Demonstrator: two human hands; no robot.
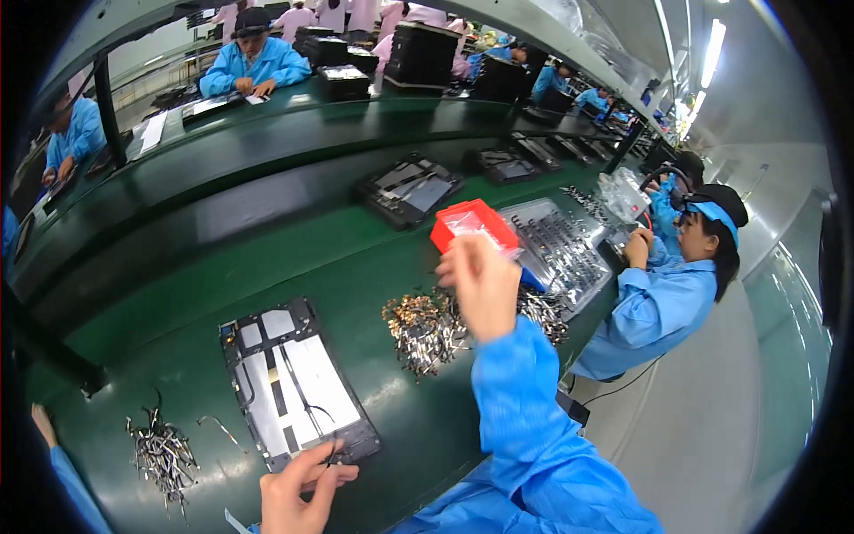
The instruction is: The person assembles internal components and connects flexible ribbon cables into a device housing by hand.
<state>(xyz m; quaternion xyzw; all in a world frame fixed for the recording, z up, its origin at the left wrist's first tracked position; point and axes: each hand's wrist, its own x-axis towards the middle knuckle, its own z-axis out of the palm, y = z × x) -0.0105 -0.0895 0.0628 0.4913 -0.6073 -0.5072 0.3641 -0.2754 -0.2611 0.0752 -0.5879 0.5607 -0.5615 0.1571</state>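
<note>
An opened tablet housing [338, 378] with white panels and a black frame lies on the green bench in front of me. A thin black cable [311, 407] runs down its middle and curls near the lower end. At that end my left hand [301, 488] pinches a thin dark piece, seemingly a cable end. My right hand [485, 289] is raised, its fingers curled and slightly blurred; what they hold, if anything, is hidden. Below and beside it lies a pile of small metal parts [418, 329]. Just beyond stands a red bin [471, 218] with clear plastic in it.
Loose flex cables [165, 454] lie heaped at left. A clear tray [556, 245] of small parts is at right, near a co-worker [680, 276] in blue. Another housing [414, 187] sits farther back. A person's hand [43, 423] shows at the left edge.
</note>
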